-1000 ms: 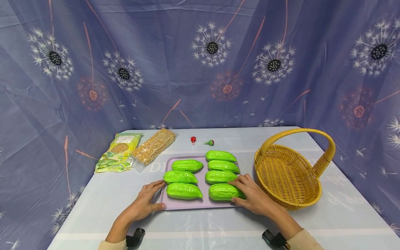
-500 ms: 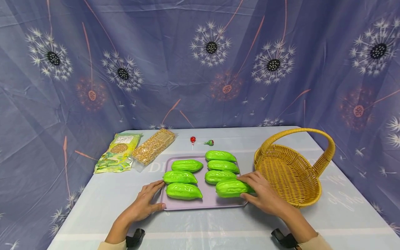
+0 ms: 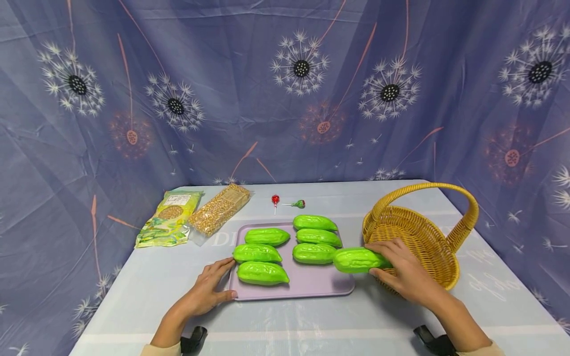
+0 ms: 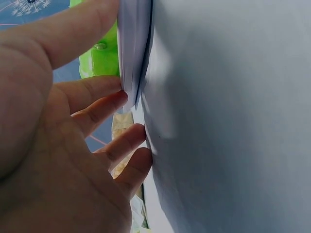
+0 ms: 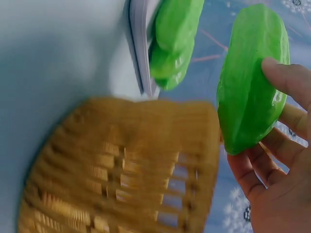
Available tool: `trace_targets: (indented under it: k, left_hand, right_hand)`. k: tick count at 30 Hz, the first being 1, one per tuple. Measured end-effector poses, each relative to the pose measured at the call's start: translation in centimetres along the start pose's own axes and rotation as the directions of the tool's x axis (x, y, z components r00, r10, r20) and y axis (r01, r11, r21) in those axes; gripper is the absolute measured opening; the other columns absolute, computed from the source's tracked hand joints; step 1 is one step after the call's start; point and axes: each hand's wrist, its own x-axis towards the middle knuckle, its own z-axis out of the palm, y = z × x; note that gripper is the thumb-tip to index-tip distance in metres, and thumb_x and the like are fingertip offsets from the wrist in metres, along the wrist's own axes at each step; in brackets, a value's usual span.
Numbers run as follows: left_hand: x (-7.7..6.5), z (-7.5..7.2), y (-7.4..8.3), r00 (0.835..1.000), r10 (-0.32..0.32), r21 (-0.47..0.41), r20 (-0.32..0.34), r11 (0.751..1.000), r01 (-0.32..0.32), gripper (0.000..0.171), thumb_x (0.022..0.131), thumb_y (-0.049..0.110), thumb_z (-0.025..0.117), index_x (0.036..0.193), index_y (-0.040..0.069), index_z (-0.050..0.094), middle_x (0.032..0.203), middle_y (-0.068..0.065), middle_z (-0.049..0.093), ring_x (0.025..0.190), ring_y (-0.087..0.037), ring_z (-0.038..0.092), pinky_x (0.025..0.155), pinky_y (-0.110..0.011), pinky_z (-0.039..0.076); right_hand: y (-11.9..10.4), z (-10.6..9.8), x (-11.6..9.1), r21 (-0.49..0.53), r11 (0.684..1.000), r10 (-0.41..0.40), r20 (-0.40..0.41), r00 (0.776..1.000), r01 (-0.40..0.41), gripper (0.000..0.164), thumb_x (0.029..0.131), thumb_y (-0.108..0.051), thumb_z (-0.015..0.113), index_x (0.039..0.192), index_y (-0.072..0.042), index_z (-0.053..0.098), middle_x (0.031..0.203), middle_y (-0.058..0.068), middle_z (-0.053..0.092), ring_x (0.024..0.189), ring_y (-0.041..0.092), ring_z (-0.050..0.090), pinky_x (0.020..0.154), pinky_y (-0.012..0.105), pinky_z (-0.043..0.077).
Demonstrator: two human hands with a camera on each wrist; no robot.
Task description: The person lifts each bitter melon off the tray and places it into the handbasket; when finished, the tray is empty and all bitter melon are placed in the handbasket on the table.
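In the head view, my right hand point(image 3: 407, 273) holds a glossy green bitter melon point(image 3: 358, 260) up by its right end, between the tray and the basket. The right wrist view shows thumb and fingers around this melon point(image 5: 252, 80). My left hand point(image 3: 206, 288) rests at the left edge of the lilac tray point(image 3: 307, 286); in the left wrist view its fingertips touch the tray's rim point(image 4: 133, 48). On the tray, three melons lie in a left column, one being the front-left melon point(image 3: 262, 273), and three in a right column, ending at a front melon point(image 3: 313, 253).
A yellow wicker basket point(image 3: 411, 232) with a tall arched handle stands right of the tray, its near rim close to my right hand. At the back lie a green-yellow bag point(image 3: 170, 217), a clear grain pack point(image 3: 219, 209), a red lollipop point(image 3: 275, 199) and a green lollipop point(image 3: 299, 203).
My right hand has lifted the front-right melon off the tray and carried it right, to the basket's near left side. My left hand stays at the tray's edge.
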Motion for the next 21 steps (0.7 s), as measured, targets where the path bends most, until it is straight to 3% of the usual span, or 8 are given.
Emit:
trace_targets:
  k: [8, 15, 21]
  left_hand:
    - [0.0, 0.0, 0.0, 1.0, -0.002, -0.002, 0.003, 1.0, 0.002, 0.076, 0.08, 0.037, 0.072, 0.142, 0.005, 0.041, 0.148, -0.011, 0.038, 0.129, -0.034, 0.034, 0.1, -0.062, 0.027]
    - [0.0, 0.0, 0.0, 1.0, -0.01, 0.003, 0.01, 1.0, 0.01, 0.077, 0.081, 0.038, 0.071, 0.143, 0.006, 0.04, 0.148, -0.01, 0.037, 0.129, -0.034, 0.034, 0.1, -0.062, 0.027]
    - [0.0, -0.1, 0.1, 1.0, -0.01, 0.0, 0.01, 1.0, 0.01, 0.076, 0.081, 0.037, 0.072, 0.143, 0.005, 0.04, 0.148, -0.01, 0.037, 0.129, -0.033, 0.035, 0.099, -0.06, 0.028]
  right_hand:
    - [2.2, -2.2, -0.6, -0.072, 0.997, -0.003, -0.042, 0.999, 0.0, 0.061, 0.063, -0.011, 0.084, 0.12, -0.012, 0.063, 0.107, -0.004, 0.064, 0.095, 0.0, 0.04, 0.078, 0.019, 0.033]
    - [3.8, -3.7, -0.9, -0.081, 0.996, 0.024, -0.058, 0.998, -0.029, 0.063, 0.059, -0.004, 0.084, 0.118, -0.01, 0.064, 0.108, 0.002, 0.06, 0.101, 0.011, 0.045, 0.083, 0.025, 0.033]
    - [4.9, -4.6, -1.3, -0.107, 0.993, 0.045, -0.062, 0.997, -0.051, 0.063, 0.058, -0.004, 0.085, 0.118, -0.011, 0.064, 0.106, 0.002, 0.059, 0.098, 0.01, 0.044, 0.078, 0.023, 0.033]
